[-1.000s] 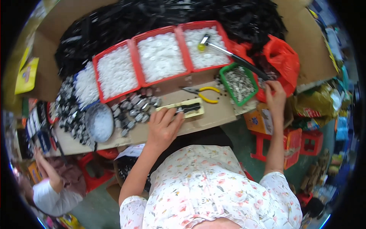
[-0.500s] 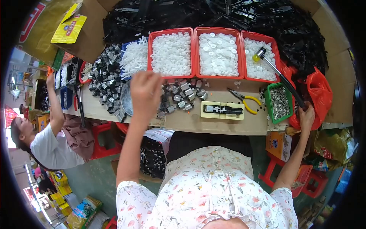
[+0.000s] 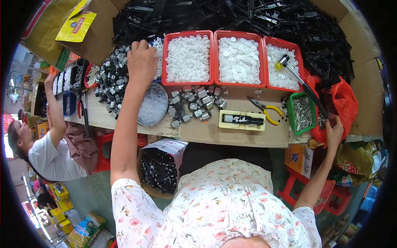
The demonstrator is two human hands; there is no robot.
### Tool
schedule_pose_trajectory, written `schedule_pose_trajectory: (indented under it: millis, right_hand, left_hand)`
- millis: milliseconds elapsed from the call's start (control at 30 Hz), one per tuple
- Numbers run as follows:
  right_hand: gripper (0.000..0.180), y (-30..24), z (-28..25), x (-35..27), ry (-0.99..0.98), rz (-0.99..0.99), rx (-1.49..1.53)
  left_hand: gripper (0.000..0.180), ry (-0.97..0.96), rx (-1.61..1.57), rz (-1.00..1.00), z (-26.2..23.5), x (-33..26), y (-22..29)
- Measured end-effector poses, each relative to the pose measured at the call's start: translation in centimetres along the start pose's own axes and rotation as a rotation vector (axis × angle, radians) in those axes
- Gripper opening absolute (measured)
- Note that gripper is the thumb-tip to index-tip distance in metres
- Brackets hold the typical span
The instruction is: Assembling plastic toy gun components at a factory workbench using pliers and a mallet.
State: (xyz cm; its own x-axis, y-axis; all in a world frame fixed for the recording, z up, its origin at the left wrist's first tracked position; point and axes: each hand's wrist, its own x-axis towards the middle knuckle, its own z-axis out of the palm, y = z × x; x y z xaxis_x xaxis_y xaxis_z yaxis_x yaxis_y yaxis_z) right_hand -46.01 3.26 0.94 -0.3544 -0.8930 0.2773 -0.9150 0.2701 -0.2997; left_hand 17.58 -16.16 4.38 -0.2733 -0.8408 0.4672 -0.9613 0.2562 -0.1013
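Three red trays [image 3: 239, 35] of white parts are set far on the bench; yellow pliers [image 3: 266, 110] and a green basket [image 3: 292, 118] are placed to the right.

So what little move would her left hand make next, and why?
Probably it drops a little and closes on one of the small parts. The left hand hangs palm down, fingers loose, over the heap of black and silver parts beside the white pieces, holding nothing that shows. The right hand rests far off at the bench's right edge by the mallet handle, so the left seems to be the one fetching.
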Motion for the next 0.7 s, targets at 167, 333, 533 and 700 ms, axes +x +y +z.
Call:
schedule_pose_trajectory:
  millis: [167,333,533,700]
  right_hand:
    - [0.021,-0.3,-0.3,-0.5,-0.038,0.066,0.056]
    - [0.019,-0.2,-0.7,-0.7,-0.039,0.102,0.116]
    - [0.018,-0.3,-1.0,-1.7,0.111,0.037,0.179]
    - [0.017,-1.2,-1.8,-2.7,0.164,0.009,0.154]
  left_hand:
    - [0.015,-0.025,-0.007,0.01,0.8,0.9,-1.1]
    - [0.009,0.132,-0.257,-0.034,1.0,1.2,-2.0]
    - [0.023,0.071,-0.633,-0.413,-2.0,-0.4,-2.3]
    - [0.02,0.01,-1.001,-0.59,-4.0,-4.0,-2.8]
